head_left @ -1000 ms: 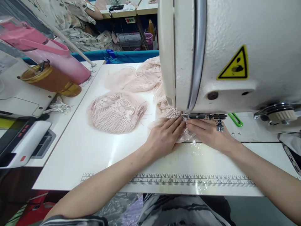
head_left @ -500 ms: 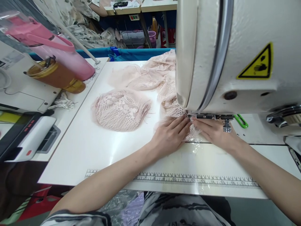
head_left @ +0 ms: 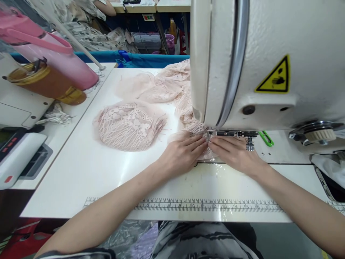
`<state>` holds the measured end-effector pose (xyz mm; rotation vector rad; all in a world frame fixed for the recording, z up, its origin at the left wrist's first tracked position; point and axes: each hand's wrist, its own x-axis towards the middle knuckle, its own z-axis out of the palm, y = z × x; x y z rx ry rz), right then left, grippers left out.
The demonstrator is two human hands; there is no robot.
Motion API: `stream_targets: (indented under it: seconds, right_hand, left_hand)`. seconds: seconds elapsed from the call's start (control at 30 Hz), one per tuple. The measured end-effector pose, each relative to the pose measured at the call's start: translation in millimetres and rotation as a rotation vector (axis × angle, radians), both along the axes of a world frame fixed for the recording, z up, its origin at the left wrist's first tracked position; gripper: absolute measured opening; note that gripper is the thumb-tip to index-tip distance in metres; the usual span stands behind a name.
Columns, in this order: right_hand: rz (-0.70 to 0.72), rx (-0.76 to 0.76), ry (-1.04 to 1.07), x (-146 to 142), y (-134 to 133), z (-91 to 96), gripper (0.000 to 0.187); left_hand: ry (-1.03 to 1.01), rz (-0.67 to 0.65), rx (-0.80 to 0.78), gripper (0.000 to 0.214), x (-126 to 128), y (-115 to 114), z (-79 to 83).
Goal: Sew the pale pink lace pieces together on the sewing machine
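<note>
Pale pink lace fabric trails from the back of the white table to the foot of the white sewing machine. My left hand lies flat on the lace just left of the presser foot, fingers stretched and close together. My right hand lies flat on the lace under the machine head, fingertips at the presser foot. Both hands press the fabric down against the table. A separate lace piece rests further left.
A pink jug and a brown container lie on the left side table, beside a white device. A green tool sits behind the machine. A printed ruler runs along the table's front edge. Another person's floral clothing shows at the back.
My hands stay on the lace at the presser foot with hardly any shift. The view swung right and then back left as my head moved.
</note>
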<state>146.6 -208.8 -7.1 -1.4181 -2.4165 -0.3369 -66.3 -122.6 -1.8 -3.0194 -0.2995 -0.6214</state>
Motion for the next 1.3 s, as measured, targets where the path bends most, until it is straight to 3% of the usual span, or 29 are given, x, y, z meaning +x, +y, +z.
stream_targets:
  seconds: [0.37,0.73,1.3]
  right_hand:
    - [0.048,0.137,-0.029,-9.1,-0.7,-2.8,0.023]
    - [0.103,0.031,0.110,-6.0,-3.3,-10.8,0.025]
    - [0.053,0.036,0.042,-5.3,-4.5,-7.1,0.027]
  left_hand:
    - [0.010,0.004,-0.021,0.036,4.8,3.5,2.7]
    - [0.032,-0.001,-0.072,0.035,3.2,4.7,-3.0]
    - [0.042,0.049,-0.058,0.039,7.4,1.0,-1.7]
